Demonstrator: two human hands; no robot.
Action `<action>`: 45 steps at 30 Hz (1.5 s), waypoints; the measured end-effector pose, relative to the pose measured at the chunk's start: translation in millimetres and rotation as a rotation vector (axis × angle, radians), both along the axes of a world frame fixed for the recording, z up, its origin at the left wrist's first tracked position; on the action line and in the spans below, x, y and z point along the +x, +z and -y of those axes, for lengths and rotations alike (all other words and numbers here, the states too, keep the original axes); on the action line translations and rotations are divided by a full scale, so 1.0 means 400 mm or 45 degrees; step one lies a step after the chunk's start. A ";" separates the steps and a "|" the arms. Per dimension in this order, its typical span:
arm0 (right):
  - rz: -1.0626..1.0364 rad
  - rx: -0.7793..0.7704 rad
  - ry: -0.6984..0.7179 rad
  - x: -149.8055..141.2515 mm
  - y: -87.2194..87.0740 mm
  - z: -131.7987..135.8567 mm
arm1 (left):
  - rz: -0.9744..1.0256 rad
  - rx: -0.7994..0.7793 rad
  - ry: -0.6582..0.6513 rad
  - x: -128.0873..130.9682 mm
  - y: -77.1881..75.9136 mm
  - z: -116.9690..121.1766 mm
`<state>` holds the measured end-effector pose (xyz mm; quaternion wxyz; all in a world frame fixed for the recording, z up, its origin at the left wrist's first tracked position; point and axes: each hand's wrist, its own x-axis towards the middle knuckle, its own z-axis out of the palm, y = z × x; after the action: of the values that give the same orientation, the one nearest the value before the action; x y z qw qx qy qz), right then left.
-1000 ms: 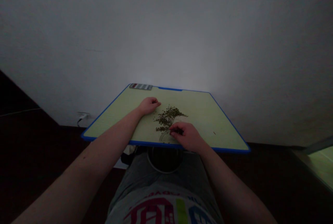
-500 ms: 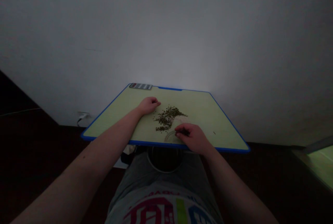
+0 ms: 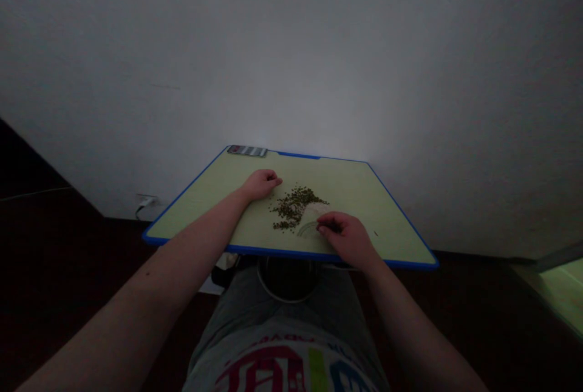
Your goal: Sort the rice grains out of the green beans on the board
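A heap of small dark green beans point(image 3: 291, 207) lies in the middle of a pale green table with a blue rim point(image 3: 195, 216). Beside the heap is a small pale patch point(image 3: 314, 210), perhaps lighter grains. My left hand point(image 3: 260, 184) rests on the table just left of the heap, fingers curled in. My right hand point(image 3: 347, 238) sits at the near right of the heap, fingers pinched together over a small clear round dish point(image 3: 307, 230) whose rim shows at my fingertips. What the pinch holds is too small to see.
A striped flat object point(image 3: 246, 150) lies at the table's far left corner. A dark round bowl point(image 3: 286, 280) sits on my lap under the table's near edge. A white wall stands behind. A plug and cable point(image 3: 144, 204) are at the wall's foot, left.
My right hand has slid to the right along the near side of the heap, uncovering more of the clear dish. My left hand has stayed put.
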<state>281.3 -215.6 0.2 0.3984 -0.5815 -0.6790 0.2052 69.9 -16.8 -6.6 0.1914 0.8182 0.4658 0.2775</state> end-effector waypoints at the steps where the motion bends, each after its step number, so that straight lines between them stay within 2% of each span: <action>1: 0.037 0.023 -0.026 -0.002 0.001 -0.006 | 0.002 0.002 0.001 0.000 -0.001 0.000; 5: 0.125 0.071 -0.069 -0.010 0.003 -0.025 | 0.003 0.009 -0.008 0.000 -0.002 -0.002; 13: 0.092 0.087 -0.029 -0.032 -0.001 -0.053 | 0.006 0.004 -0.011 0.001 -0.002 -0.004; 22: 0.097 0.021 0.093 -0.071 0.000 -0.085 | 0.020 0.002 -0.012 0.002 0.000 0.001; 29: 0.098 -0.002 0.192 -0.086 0.014 -0.073 | 0.017 0.017 -0.002 0.002 -0.005 -0.006; 35: 0.039 -0.094 0.228 -0.078 0.003 -0.045 | 0.005 0.028 -0.013 0.003 -0.004 -0.005; 45: -0.041 -0.131 0.165 -0.057 -0.002 -0.018 | 0.005 0.001 -0.002 0.001 -0.003 -0.004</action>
<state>258.6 -208.4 -0.7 0.3648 -0.5527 -0.6973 0.2742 70.1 -15.3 -7.7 0.1920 0.8182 0.4645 0.2792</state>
